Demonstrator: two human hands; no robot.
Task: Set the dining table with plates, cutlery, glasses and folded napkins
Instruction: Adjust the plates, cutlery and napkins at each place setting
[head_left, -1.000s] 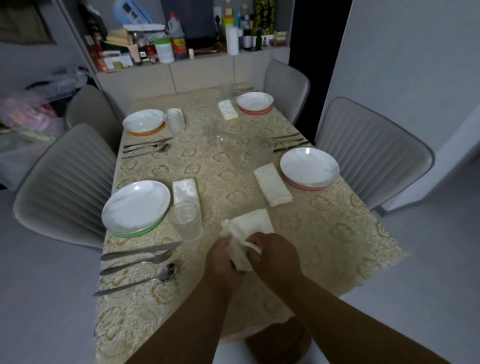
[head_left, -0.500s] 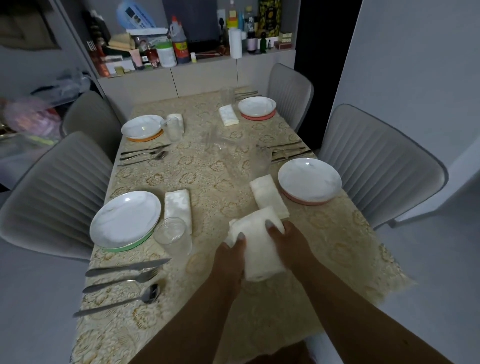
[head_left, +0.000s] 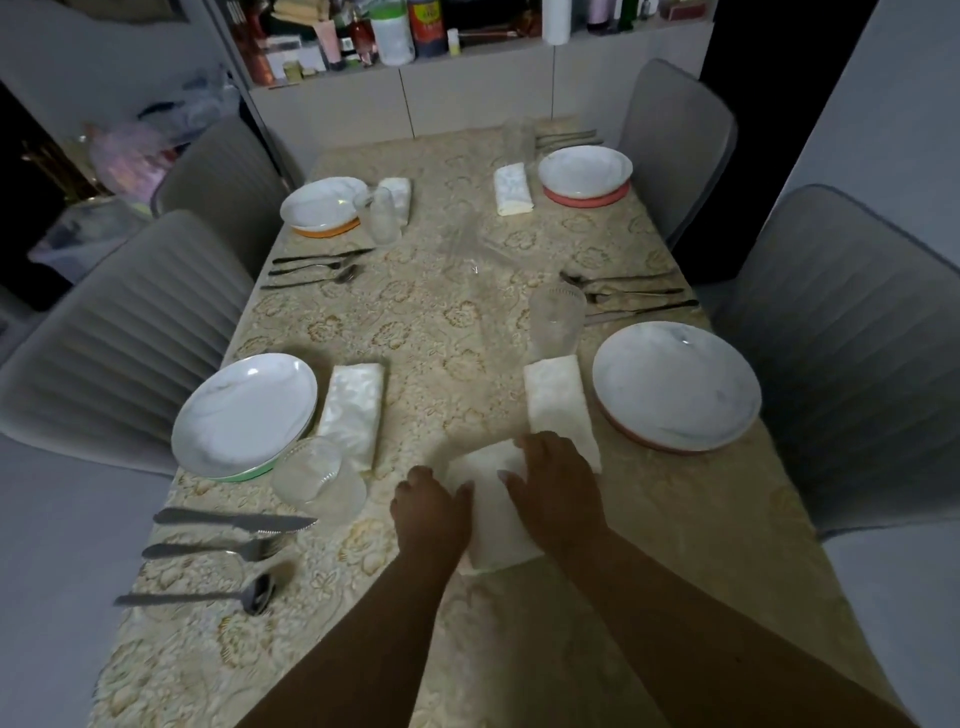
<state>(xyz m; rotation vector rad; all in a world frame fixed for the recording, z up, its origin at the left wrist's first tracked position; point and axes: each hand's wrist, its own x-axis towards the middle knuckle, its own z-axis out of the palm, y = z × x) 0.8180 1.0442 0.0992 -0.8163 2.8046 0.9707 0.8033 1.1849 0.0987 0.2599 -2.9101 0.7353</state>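
hands: left hand (head_left: 428, 512) and right hand (head_left: 553, 486) press flat on both sides of napkin (head_left: 493, 512) | near table (head_left: 727, 519) edge | purpose: to flatten the fold.

Four plates sit near the desk (head_left: 467, 322) corners, each with a napkin on its inner side. A fifth napkin (head_left: 493, 512) lies near the front edge, touching the front-right napkin (head_left: 558, 402).

head cam | looks forward-down along table (head_left: 447, 322) (single view) | near end closest
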